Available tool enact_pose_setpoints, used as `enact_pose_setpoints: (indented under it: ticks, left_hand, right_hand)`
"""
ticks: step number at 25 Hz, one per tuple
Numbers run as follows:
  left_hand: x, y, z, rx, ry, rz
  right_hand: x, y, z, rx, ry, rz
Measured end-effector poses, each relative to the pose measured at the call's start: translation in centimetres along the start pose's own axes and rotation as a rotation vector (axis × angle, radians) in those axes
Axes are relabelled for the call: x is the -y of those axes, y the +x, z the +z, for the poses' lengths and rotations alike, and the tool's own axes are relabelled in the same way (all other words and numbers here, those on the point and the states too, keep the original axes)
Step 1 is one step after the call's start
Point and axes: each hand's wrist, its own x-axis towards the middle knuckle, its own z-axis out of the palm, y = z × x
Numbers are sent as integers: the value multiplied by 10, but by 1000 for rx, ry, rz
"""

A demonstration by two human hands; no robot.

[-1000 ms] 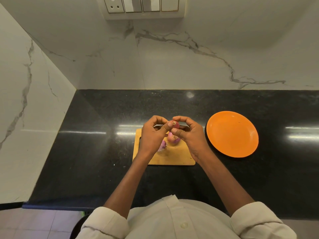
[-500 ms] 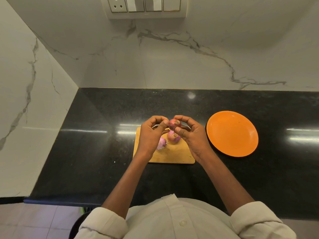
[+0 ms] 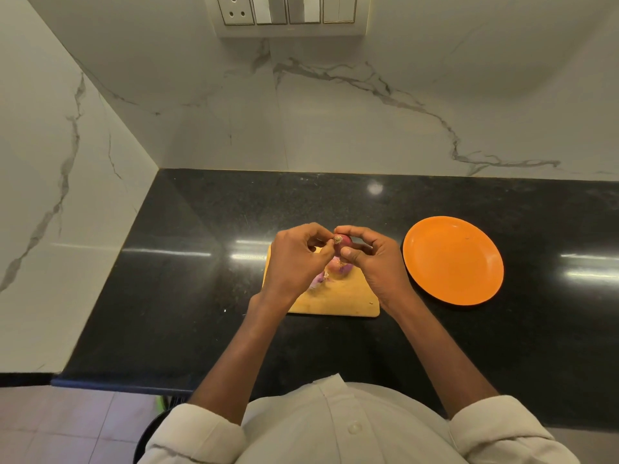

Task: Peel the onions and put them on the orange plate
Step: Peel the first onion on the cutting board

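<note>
Orange plate (image 3: 453,261); reddish-purple onion (image 3: 345,243); pale wood board (image 3: 338,301); black speckled surface (image 3: 187,279); white wall (image 3: 335,122) with grey veins; cream shirt (image 3: 335,430).

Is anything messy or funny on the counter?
Nothing odd. A few purple peel scraps lie on the wooden board, normal for peeling. The orange plate sits flat and holds nothing.

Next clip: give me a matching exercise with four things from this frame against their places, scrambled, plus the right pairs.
Things:
1. round orange plate
2. red onion with skin on
3. rectangular wooden cutting board
4. pale pinkish onion

Places:
A. under both hands
B. lying on the board
C. right of the board, bare
D. held in both hands

Pairs: 1-C, 2-D, 3-A, 4-B
</note>
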Motion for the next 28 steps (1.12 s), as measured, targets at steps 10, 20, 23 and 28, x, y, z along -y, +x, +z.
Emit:
enact_pose_setpoints:
  ticks: [10,20,23,28]
  left_hand:
    - [-17,1,-7,-23,202,35]
    - [-23,1,-5,-104,189,107]
    - [-20,2,-6,-79,16,38]
    - [-5,-1,-7,1,-182,-68]
  right_hand:
    - [6,5,-6,28,-179,-144]
    - [7,5,-4,65,-136,-198]
    - [4,4,-6,73,-72,-184]
    - [4,2,-5,83,-14,-106]
